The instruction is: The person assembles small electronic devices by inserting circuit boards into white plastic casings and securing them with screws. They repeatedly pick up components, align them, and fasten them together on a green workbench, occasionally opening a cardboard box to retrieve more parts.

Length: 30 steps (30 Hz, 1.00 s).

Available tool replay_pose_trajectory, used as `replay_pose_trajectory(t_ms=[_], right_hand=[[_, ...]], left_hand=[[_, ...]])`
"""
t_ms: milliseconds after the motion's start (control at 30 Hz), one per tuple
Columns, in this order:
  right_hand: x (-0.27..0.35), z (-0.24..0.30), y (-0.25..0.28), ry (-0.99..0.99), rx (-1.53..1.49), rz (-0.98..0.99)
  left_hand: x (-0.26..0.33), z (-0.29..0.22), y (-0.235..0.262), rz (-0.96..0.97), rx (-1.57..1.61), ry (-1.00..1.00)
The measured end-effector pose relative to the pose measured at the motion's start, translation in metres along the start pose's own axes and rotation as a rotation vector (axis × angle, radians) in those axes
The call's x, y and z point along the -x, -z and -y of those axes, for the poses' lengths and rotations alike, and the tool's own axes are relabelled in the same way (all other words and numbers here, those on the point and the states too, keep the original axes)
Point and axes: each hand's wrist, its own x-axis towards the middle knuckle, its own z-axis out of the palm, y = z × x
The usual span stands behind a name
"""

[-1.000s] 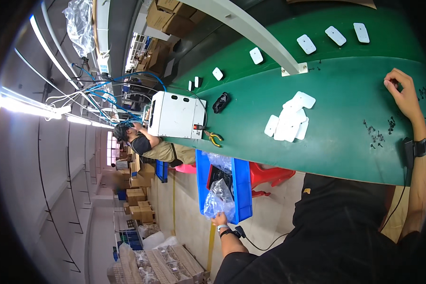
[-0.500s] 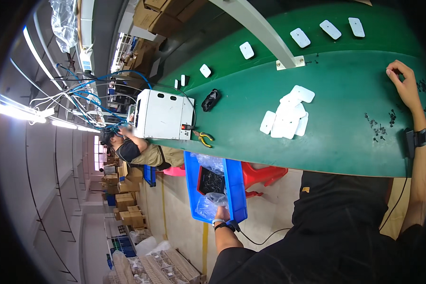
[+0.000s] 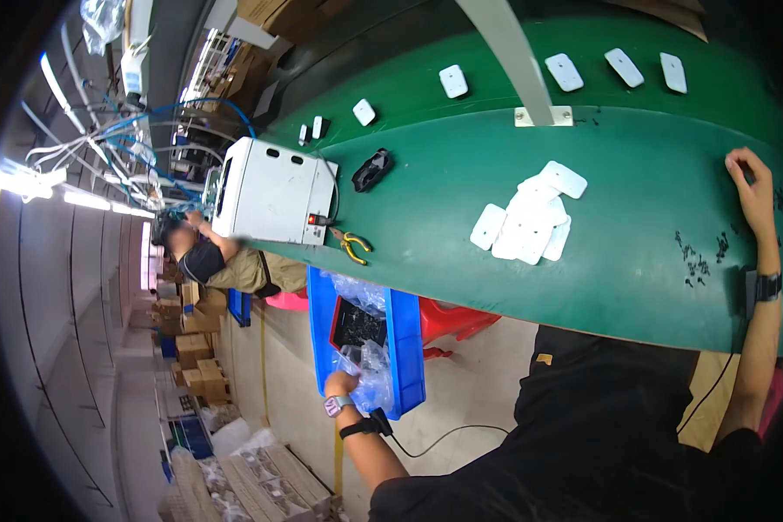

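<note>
My left hand [image 3: 343, 383] reaches down into the blue bin [image 3: 408, 383] beside the table. Its fingers are closed on a clear plastic bag [image 3: 372, 374], though the bin wall and the bag partly hide the fingertips. A black tray [image 3: 357, 325] with small dark parts also sits in that bin. Over the green table's right side, my right hand [image 3: 751, 181] rests with loosely curled fingers, a gap showing between thumb and fingers and nothing seen in them. Small black screws [image 3: 692, 258] lie scattered near my right forearm. White rounded plates [image 3: 531, 217] are piled mid-table.
Several white plates, one a rounded plate [image 3: 564, 72], stand spaced along the far green strip. A metal post [image 3: 518, 61] rises there. Toward the left are a white machine [image 3: 274, 196], yellow-handled pliers [image 3: 353, 247], a black object [image 3: 372, 170] and another person [image 3: 226, 261]. A red stool [image 3: 448, 322] stands beneath.
My left hand has moved left and up within the bin, gathering the plastic bag. The view has shifted slightly. My right hand stays in nearly the same place.
</note>
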Motion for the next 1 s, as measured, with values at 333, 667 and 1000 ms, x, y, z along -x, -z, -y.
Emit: replay_pose_trajectory(t_ms=[333,667,1000], right_hand=[[-0.005,-0.029,-0.008,-0.071,-0.098,0.011],[-0.006,-0.032,-0.013,-0.079,-0.124,0.005],[-0.005,0.109,0.047,0.173,-0.074,-0.199]], left_hand=[[0.003,0.001,-0.12,-0.158,0.542,0.29],[0.013,-0.024,-0.121,-0.207,0.459,0.451],[-0.086,-0.062,-0.116,-0.143,0.977,0.254]])
